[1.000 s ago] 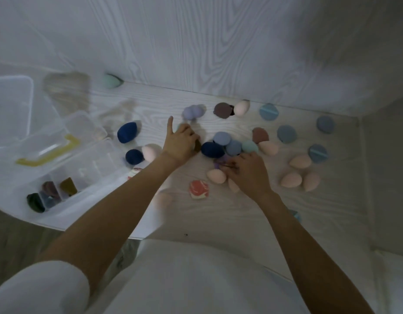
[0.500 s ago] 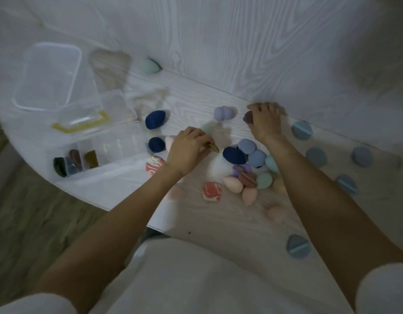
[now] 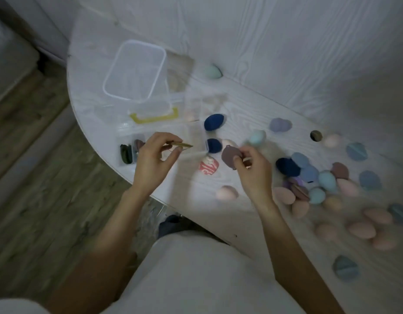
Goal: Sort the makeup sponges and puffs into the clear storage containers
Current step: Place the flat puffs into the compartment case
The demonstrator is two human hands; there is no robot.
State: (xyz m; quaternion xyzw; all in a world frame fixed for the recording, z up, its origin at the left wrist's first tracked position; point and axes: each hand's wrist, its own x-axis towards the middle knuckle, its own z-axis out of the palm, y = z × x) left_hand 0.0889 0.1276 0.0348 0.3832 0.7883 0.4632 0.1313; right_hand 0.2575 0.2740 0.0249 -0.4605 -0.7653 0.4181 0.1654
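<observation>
1. A person's left hand (image 3: 154, 158) pinches a thin, flat olive-brown puff (image 3: 182, 145) between thumb and fingers (image 3: 176, 150), holding it edge-on above the clear divided storage container (image 3: 196, 134) at the rounded end of the white wood-grain counter (image 3: 252, 109).
2. The right hand (image 3: 252, 171) grips a round mauve-brown puff (image 3: 230, 154) with curled fingers, lifted off the counter just right of the divided container.
3. The container's left compartments hold a dark green sponge (image 3: 126, 153) and a brownish one (image 3: 139, 143); others there are too blurred to tell.
4. Behind it stands a clear box with a yellow handle (image 3: 154, 117), and further back a clear rectangular tub (image 3: 135, 70), apparently holding nothing.
5. Two navy teardrop sponges (image 3: 213, 122) lie beside the container, one behind the other; a red-and-white marbled sponge (image 3: 209, 166) sits between the hands.
6. A mint-green sponge (image 3: 212, 71) rests against the white wall, well apart from the others.
7. To the right, a cluster of navy, blue, teal, purple and pink sponges (image 3: 309, 177) lies heaped on the counter, with peach egg-shaped sponges (image 3: 361, 230) and slate-blue round puffs (image 3: 356, 151) scattered around it.
8. Wooden floor (image 3: 37, 177) shows beyond the counter's edge.
</observation>
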